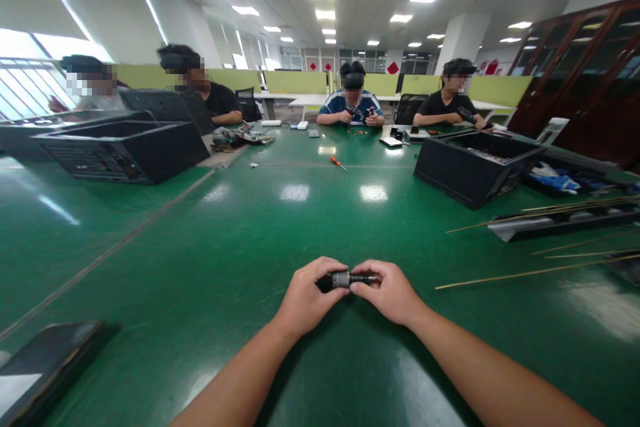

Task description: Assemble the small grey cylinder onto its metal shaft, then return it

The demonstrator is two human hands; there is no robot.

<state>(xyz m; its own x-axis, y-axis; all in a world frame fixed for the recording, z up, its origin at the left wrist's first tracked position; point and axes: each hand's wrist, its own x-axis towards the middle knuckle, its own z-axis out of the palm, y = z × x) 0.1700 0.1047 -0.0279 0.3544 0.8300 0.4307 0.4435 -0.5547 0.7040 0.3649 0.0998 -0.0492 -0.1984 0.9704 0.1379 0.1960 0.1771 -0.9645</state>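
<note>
bare forearms point(245, 373) converge over the green table point(240, 240), both hands point(305, 297) point(394, 292) curled, pinching a cylindrical metallic part point(341, 279).

Smooth glossy tabletop point(240, 247), metallic part point(342, 279)

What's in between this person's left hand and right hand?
Between the left hand and right hand is a small metal piece, a greyish cylinder with a thinner, dark shaft, held by both. The head view shows this.
</note>
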